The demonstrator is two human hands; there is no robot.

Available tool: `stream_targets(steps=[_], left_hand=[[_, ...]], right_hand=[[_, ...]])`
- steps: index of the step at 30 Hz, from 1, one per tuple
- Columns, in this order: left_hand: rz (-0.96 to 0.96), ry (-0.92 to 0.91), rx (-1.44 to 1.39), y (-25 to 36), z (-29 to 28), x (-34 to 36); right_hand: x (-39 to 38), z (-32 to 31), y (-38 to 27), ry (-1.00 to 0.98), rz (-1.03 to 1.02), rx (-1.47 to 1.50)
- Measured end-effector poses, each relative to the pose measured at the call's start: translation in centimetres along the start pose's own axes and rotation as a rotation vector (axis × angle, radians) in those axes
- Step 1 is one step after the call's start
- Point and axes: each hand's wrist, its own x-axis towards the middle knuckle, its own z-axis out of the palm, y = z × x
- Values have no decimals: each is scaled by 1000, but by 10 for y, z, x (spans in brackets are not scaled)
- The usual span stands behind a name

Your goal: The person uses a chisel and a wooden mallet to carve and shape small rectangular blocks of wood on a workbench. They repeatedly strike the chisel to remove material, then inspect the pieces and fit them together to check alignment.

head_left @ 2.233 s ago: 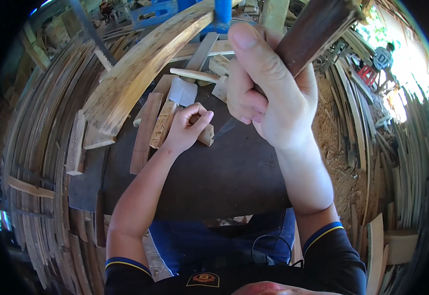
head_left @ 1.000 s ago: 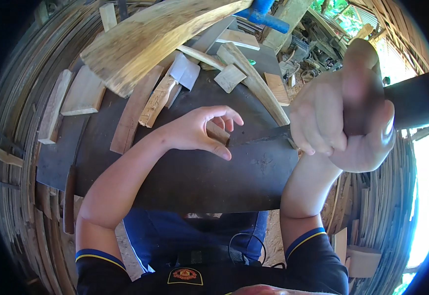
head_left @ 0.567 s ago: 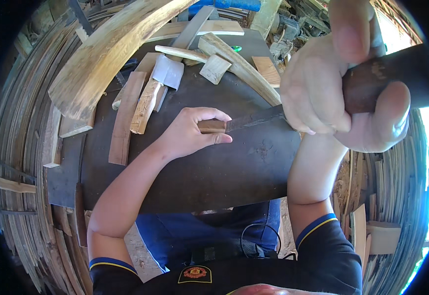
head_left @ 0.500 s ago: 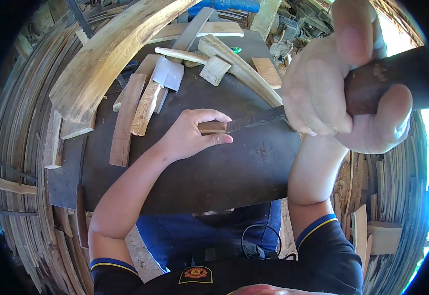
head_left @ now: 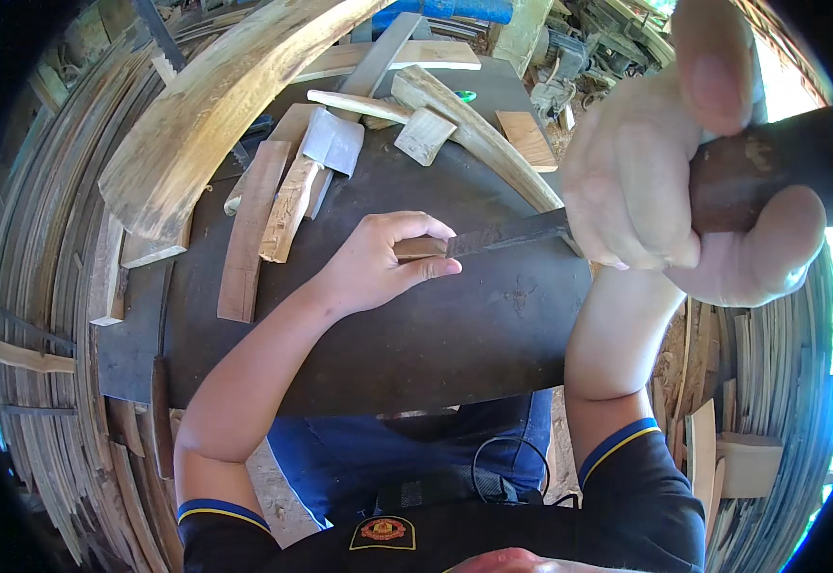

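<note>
Dark surface (head_left: pixel 416 334) bears a small wood piece (head_left: pixel 418 247), pinned by the left hand (head_left: pixel 378 263), while a blade (head_left: pixel 507 235), its handle clenched in the raised right hand (head_left: pixel 670 186), is laid against it; splitting seems begun, calling for steady downward pressure.

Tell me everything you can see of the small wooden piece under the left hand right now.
The small light-brown wooden piece lies flat on the dark round work surface. Only a short stretch shows; the rest is hidden by the left hand, whose fingers and thumb pinch it. The tip of the dark metal blade, held by its dark handle in the raised right hand, meets its right end. Its grain and full shape cannot be told.
</note>
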Motion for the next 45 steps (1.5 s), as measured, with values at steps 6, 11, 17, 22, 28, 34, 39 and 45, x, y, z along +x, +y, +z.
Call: stream_targets(steps=[6,11,17,22,28,34,39,45], left_hand=[[20,5,-62,-5,2,-1],[64,19,-5,-6,2,0],[43,10,-6,-4,1,0],[43,-22,47,-1,-3,-1],[107,-26,423,4,-20,-8],[0,-155,433,17,-26,-6],[37,-126,424,12,-25,-8],[71,-123,452,5,-22,-5]], right_hand=[[10,3,3,-54,-74,-57],[12,6,1,-45,-73,-62],[13,5,3,-76,-88,-55],[12,9,15,75,-33,-61],[17,2,43,382,96,85],[20,7,47,471,74,273],[18,17,57,524,34,-119],[32,40,58,895,61,-450]])
